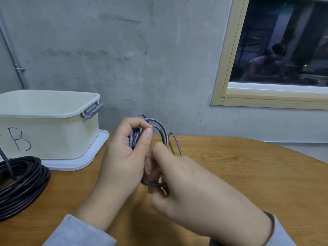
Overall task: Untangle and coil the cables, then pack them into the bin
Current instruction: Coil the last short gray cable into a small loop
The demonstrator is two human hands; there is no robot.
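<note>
Got the grey cable (159, 126) bunched up in my left hand (122, 157), fingers curled tight around the loops just above the desk (248, 174). My right hand (191, 189) pinches its plug end below. Black cable (23, 181) sits coiled at left, bin (49, 125) behind it on its lid (85, 160).

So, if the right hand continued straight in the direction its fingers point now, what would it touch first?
Most likely the left hand. The right hand points left and slightly away, its fingertips already at the grey braided cable beside the left palm. Depth between them is unclear.
</note>
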